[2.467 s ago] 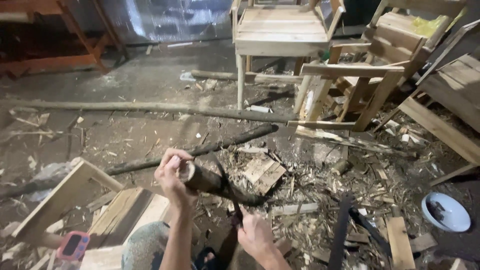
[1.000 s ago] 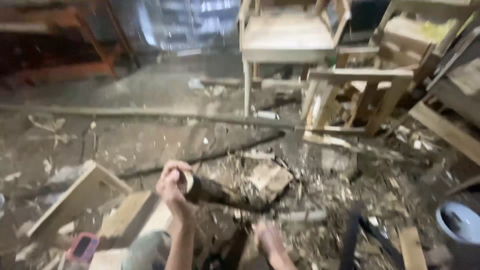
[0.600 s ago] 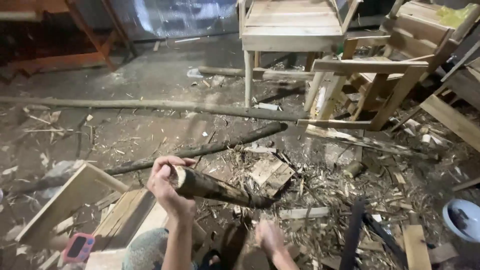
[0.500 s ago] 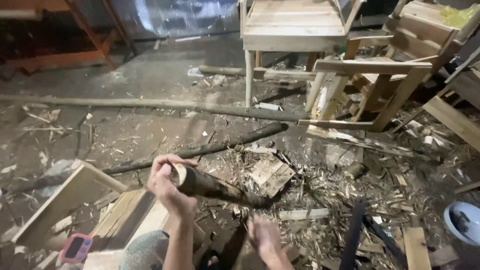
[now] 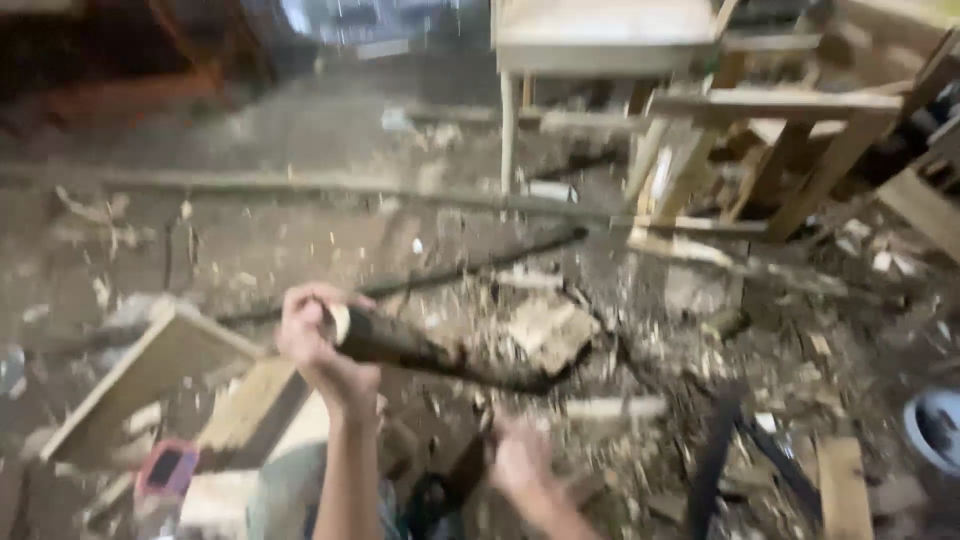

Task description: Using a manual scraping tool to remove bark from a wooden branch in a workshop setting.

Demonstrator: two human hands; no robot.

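Log (image 5: 440, 352), dark bark, pale cut end, lying propped over chip-strewn floor (image 5: 300, 230). Left hand (image 5: 322, 345) wrapping fingers round cut end. Right hand (image 5: 518, 460) blurred, grip state cannot tell. Judging stiff, heavyish, rough bark; gripping near end seems best.

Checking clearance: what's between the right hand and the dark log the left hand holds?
Head view: only chip-littered floor between right hand and log; left hand.

Dim, warm indoor light; heavy motion blur throughout; glare at top centre; corners darkest.
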